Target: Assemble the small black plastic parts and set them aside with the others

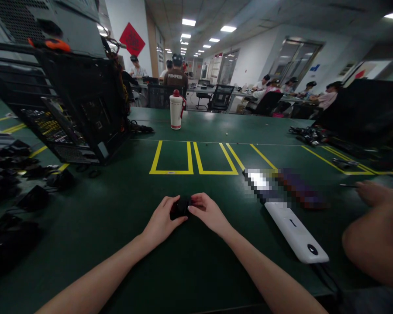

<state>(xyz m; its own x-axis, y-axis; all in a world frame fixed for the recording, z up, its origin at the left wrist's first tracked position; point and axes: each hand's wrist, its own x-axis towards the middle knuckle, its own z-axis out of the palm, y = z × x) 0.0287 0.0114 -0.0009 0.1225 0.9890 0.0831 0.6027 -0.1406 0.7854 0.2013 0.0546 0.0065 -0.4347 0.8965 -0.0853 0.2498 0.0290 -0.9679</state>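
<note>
- Over the green tabletop (190,279), left hand (162,218) and right hand (211,213), half-curled, pinch a small black object (182,206) between them.
- Beyond: smooth white tumbler (176,112), red-lidded, contents hidden.
- Leftward: perforated black computer case (94,109).

Single view, worn on the person's head. The camera sat above the near edge of the green surface (183,279), facing forward and angled down. Forearms (118,268) entered from the bottom of the frame; left grip (163,213) and right grip (211,213) appeared at close range, below centre. The wide field took in a computer case (94,113) at left, a bottle (176,111) farther out, and the room back to its ceiling lights (228,29).
</note>
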